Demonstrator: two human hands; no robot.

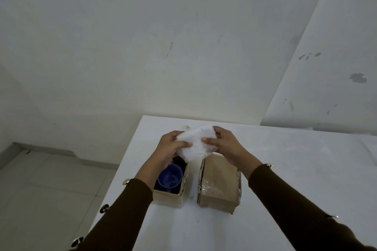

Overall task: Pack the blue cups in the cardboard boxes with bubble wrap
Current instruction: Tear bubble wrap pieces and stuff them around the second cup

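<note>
the open box on the left holds a blue cup, mouth up, handle toward the near wall. the left hand pinches one edge of the bubble wrap and the right hand pinches the other, both clamped on it, forearms reaching out level. the sheet hangs just above the box's far end, so it wants to go down and toward the person. the taped box sits closed beside it.

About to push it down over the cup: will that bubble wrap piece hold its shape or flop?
Probably floppy: the bubble wrap sags between the left hand and right hand. It looks light, pinched by fingertips alone. It should crumple easily around the blue cup in the open box.
</note>
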